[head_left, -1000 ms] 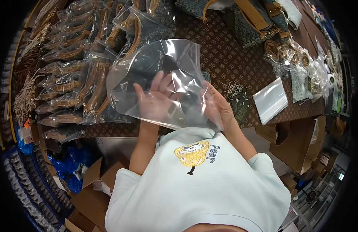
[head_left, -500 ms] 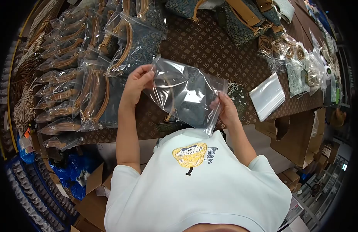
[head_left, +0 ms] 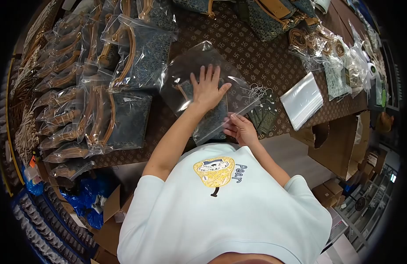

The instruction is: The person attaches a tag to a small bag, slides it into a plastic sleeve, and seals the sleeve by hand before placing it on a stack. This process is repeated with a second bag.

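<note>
Right hand sits nearest the body, its fingers pinched on the near edge of a clear plastic bag that lies on the patterned tablecloth. Judging by that pinch at the open end, the mouth of the bag is being pressed shut, and the seal looks not yet run along its whole width.

Left hand lies just beyond, spread wide and flat, palm down on top of the bag, pressing it against the table. Under the plastic a dark patterned piece with a tan strap shows through, so the filling step appears done; flattening and closing are what seem to be left for this one.

Just right of the bag lie a few dark tags with white strings, and further right a stack of empty clear bags, which suggests more pieces are to be packed.

To the left, filled bags holding dark pieces with tan handles are laid out in overlapping rows, reaching to the far left of the table; these read as finished.

At the far edge, unbagged dark handbags with tan straps lie in a heap, and at far right small packets of fittings are piled.
</note>
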`<state>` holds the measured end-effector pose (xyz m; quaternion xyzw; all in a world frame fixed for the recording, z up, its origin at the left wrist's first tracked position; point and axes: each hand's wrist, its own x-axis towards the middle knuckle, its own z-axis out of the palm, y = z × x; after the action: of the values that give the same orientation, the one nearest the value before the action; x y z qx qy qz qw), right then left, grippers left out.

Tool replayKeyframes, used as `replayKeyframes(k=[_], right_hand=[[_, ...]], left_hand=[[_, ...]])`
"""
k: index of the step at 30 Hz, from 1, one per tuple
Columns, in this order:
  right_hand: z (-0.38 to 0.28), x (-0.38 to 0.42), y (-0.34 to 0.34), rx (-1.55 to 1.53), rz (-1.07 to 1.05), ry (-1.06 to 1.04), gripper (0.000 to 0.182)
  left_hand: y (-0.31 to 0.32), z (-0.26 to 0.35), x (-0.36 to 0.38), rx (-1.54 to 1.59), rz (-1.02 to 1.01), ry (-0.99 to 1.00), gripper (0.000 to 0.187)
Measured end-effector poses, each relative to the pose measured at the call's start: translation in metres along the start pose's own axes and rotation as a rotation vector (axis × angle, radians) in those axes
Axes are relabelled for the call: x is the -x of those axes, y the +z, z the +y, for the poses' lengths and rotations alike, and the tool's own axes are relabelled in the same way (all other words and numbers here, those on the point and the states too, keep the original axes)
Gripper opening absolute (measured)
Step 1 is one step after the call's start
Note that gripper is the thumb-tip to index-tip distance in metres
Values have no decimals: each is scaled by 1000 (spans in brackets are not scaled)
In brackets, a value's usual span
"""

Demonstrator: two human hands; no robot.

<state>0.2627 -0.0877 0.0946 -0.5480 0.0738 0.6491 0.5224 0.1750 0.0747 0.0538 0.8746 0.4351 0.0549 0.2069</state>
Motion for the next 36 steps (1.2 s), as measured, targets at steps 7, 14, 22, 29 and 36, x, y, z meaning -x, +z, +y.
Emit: replayKeyframes(k=[7, 14, 22, 29, 36], right_hand=[[-7, -14, 1, 225, 28, -3, 28], [4, -16, 9, 186, -46, -39, 23], [-4, -26, 27, 217, -14, -307, 22], [-6, -24, 46, 313, -66, -398, 21], [-13, -12, 42, 423, -158, -380, 18]], left_hand=[[-12, 11, -36, 57, 246, 290, 54], [6, -13, 27, 157, 229, 103, 52], [-68, -6, 64, 427, 106, 215, 38], [-61, -24, 77, 693, -83, 73, 20], [-68, -18, 78, 641, -21, 58, 8]])
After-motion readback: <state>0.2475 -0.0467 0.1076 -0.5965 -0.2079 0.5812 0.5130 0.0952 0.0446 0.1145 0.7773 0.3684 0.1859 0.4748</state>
